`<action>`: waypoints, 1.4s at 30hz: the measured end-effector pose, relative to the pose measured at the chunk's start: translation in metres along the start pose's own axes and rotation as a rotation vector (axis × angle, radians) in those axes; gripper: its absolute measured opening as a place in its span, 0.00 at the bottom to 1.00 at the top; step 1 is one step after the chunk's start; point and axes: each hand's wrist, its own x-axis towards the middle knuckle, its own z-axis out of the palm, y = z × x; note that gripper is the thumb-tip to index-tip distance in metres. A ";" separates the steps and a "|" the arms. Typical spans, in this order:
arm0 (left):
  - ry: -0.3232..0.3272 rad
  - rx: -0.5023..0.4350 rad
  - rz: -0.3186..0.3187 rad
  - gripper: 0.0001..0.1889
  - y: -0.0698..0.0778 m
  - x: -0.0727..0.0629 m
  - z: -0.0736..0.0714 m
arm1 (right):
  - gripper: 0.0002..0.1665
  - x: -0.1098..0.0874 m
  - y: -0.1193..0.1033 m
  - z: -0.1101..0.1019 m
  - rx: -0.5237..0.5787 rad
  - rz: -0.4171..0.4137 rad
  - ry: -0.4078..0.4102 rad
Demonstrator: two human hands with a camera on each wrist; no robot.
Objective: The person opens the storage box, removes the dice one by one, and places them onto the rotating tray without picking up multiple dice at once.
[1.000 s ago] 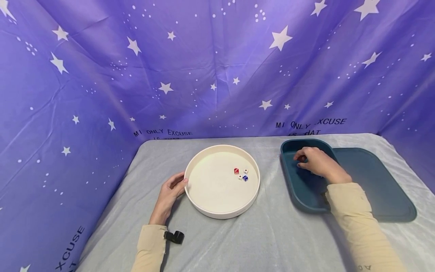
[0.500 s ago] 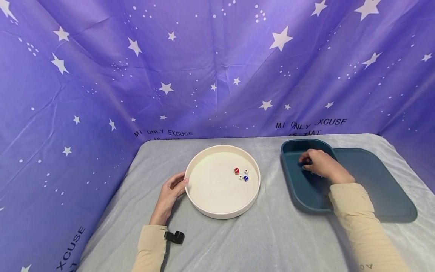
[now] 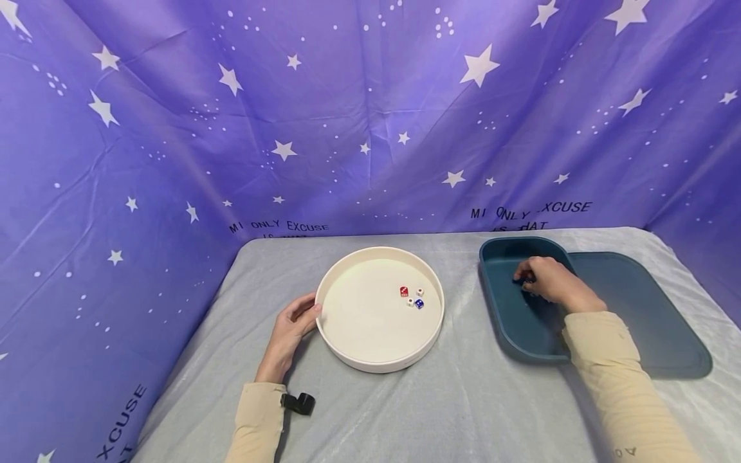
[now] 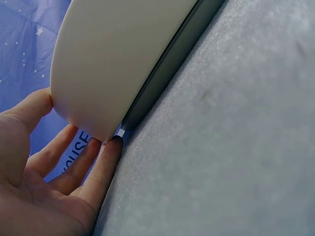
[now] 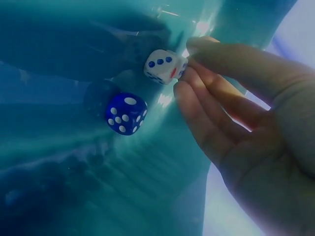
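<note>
My left hand (image 3: 289,328) holds the side of a round cream tray (image 3: 379,366), thumb at the rim and fingertips low on the outer wall (image 4: 113,59). Inside that tray lie a red die (image 3: 404,292), a blue die (image 3: 419,304) and two white dice. My right hand (image 3: 552,283) reaches down into a deep teal tray (image 3: 509,334). In the right wrist view, its thumb and fingers pinch a small white die (image 5: 182,69), partly hidden behind another white die (image 5: 160,65). A blue die with white pips (image 5: 126,114) lies close by on the teal floor.
A flat teal lid-like panel (image 3: 642,308) lies to the right of the deep tray, partly behind it and under my right forearm. Grey cloth (image 3: 451,399) covers the table. Purple star-printed curtains (image 3: 370,116) stand around the back and sides.
My right hand has moved slightly to the right and nearer inside the teal tray, its fingers drawing closer together. The left hand, the round tray and its dice have stayed put.
</note>
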 end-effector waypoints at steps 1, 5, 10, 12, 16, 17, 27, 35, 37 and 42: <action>-0.001 -0.002 0.000 0.29 0.000 0.000 0.000 | 0.08 0.000 0.001 0.000 0.004 0.004 -0.001; 0.000 0.000 -0.002 0.29 -0.001 0.000 0.000 | 0.08 0.001 0.004 0.001 0.011 0.006 -0.013; 0.009 0.007 -0.012 0.29 -0.001 0.001 0.000 | 0.07 0.002 0.006 0.002 0.024 0.009 -0.027; 0.011 0.013 -0.014 0.29 -0.001 0.000 0.000 | 0.07 0.002 0.007 0.002 0.026 0.007 -0.027; 0.012 0.017 -0.015 0.28 0.000 -0.001 0.001 | 0.05 0.001 0.006 0.001 0.019 0.003 -0.028; 0.011 0.017 -0.015 0.28 0.000 -0.001 0.001 | 0.05 0.001 0.006 0.001 0.016 0.002 -0.030; 0.001 0.011 -0.012 0.28 0.000 0.001 0.000 | 0.06 0.001 -0.001 -0.007 -0.029 -0.041 -0.011; 0.006 0.019 -0.015 0.29 0.001 0.000 -0.001 | 0.03 0.002 -0.018 -0.014 -0.058 -0.082 0.024; 0.007 0.022 -0.011 0.29 0.000 0.000 0.000 | 0.03 0.001 -0.023 -0.016 -0.061 -0.090 0.035; 0.000 0.003 -0.007 0.29 0.001 0.000 0.000 | 0.05 0.000 -0.036 -0.019 -0.047 -0.090 0.037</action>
